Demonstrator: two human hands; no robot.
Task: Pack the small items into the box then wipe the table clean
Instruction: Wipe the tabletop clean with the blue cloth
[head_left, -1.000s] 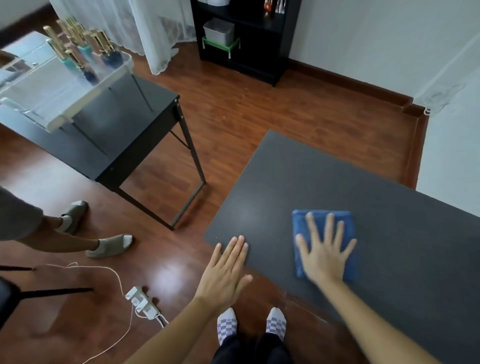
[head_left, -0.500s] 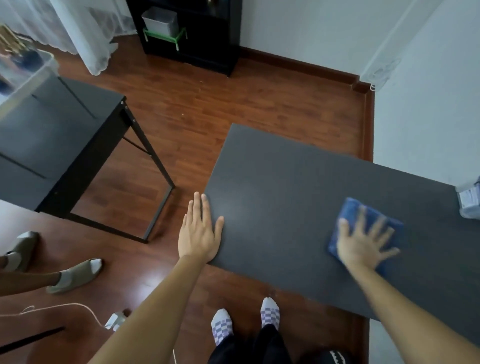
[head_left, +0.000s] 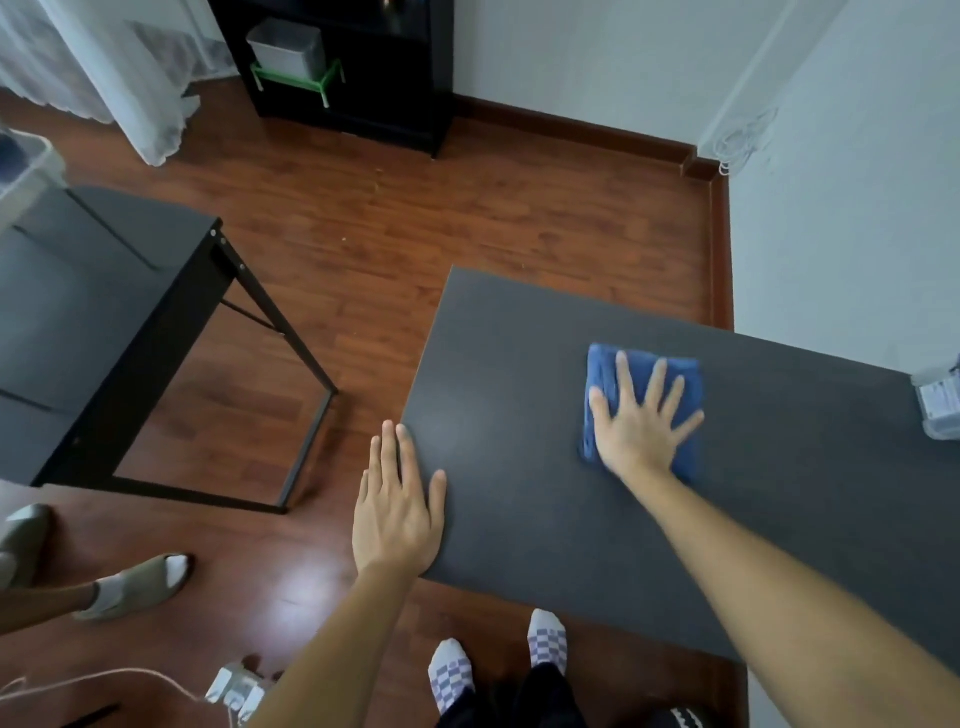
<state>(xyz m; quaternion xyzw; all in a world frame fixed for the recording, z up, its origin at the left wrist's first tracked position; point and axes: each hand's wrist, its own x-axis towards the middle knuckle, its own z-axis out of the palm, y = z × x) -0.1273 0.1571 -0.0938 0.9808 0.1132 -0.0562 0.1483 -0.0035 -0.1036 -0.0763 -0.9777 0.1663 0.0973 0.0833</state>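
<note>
A folded blue cloth lies on the dark grey table, a little right of its middle. My right hand presses flat on the cloth with its fingers spread. At the table's near left corner my left hand rests flat, holding nothing, with its palm over the edge. A clear plastic box shows only partly at the table's far right, cut off by the frame. No small items lie on the visible tabletop.
A second black table stands to the left with a clear container on it. Another person's slippered feet and a white power strip with its cable are on the wooden floor. A black shelf stands against the wall.
My right hand slid the blue cloth to the right across the table, then back a little to the left and farther away. My left hand shifted along the table's left corner.
</note>
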